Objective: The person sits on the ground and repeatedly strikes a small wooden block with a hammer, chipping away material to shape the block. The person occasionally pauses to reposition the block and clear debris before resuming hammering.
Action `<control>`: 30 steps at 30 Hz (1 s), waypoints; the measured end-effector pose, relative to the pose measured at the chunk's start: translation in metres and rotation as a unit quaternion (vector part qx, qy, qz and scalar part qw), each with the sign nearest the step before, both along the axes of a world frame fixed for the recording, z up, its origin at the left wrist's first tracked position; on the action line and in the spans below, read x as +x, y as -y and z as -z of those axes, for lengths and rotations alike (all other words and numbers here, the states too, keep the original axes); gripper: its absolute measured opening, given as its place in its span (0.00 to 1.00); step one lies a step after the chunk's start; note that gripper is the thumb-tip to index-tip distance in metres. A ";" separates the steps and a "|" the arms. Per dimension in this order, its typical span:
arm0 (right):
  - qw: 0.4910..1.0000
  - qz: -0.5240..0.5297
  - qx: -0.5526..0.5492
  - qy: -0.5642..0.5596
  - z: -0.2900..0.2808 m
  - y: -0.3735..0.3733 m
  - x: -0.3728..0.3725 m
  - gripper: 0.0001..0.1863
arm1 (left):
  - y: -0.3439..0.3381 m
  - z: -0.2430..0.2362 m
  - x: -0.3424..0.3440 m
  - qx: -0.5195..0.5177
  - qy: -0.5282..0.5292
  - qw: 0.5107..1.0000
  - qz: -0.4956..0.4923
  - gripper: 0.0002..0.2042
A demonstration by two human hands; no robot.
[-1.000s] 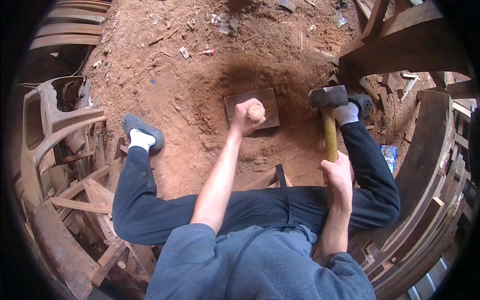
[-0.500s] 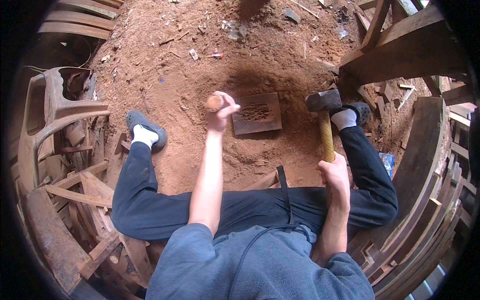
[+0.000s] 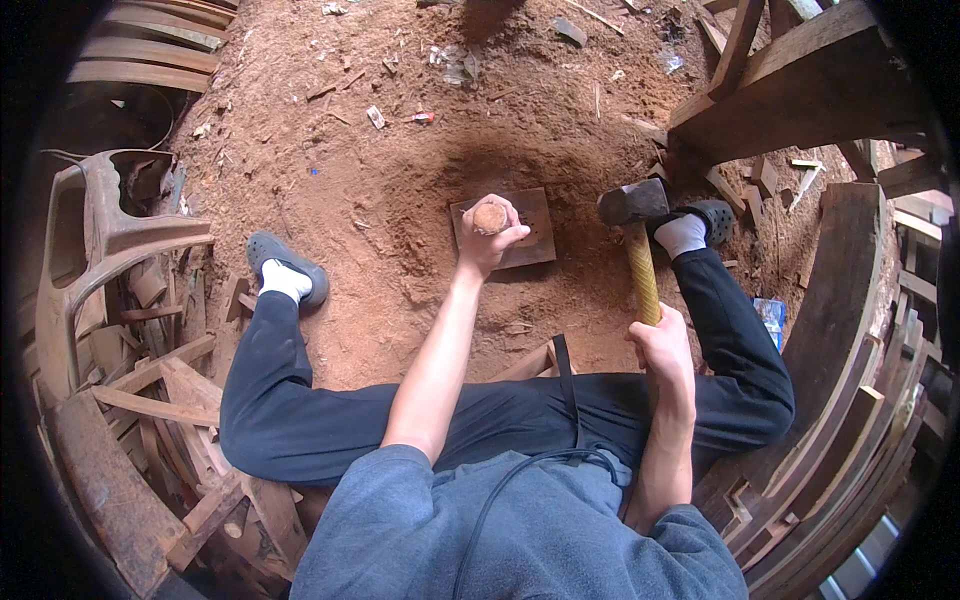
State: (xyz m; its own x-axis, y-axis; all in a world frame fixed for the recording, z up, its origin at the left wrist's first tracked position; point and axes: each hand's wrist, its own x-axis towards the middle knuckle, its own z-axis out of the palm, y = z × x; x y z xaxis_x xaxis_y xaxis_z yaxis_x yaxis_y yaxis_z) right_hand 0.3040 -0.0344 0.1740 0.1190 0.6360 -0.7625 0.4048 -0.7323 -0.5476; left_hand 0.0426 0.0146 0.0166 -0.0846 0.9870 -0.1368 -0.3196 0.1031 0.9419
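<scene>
Head view: my left hand (image 3: 482, 252) is closed round a rod (image 3: 490, 218), round end up, over the left half of the block (image 3: 536, 236). Can't tell if the rod's lower end touches it. Block lies on the ground (image 3: 370, 320), right edge showing. My right hand (image 3: 666, 345) is wrapped round the hammer (image 3: 643, 275), its head off the block's right edge, near my right shoe (image 3: 716, 220).

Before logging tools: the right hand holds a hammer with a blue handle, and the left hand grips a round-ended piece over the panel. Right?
No: the handle of the hammer in the right hand is yellow, not blue, as the head view shows. The rest stands.
</scene>
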 end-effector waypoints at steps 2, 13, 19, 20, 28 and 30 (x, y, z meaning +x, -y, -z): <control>1.000 -0.002 0.002 0.001 0.001 0.000 0.000 0.06 | 0.001 0.001 0.000 -0.001 -0.007 1.000 0.001 0.13; 0.995 -0.068 0.039 0.060 -0.009 0.008 -0.013 0.09 | 0.001 -0.002 0.019 0.047 -0.168 0.984 0.025 0.12; 0.971 -0.175 0.132 0.092 -0.012 0.017 -0.045 0.13 | 0.003 -0.005 0.032 0.135 -0.256 0.957 -0.005 0.14; 0.967 -0.184 0.144 0.101 -0.011 0.017 -0.050 0.12 | 0.004 -0.004 0.032 0.134 -0.258 0.957 0.002 0.15; 0.966 -0.202 0.116 0.108 -0.001 0.024 -0.057 0.14 | 0.007 0.006 0.027 0.127 -0.267 0.955 0.006 0.19; 0.976 -0.182 0.096 0.074 0.000 0.026 -0.059 0.14 | 0.005 0.004 0.025 0.140 -0.256 0.956 0.028 0.20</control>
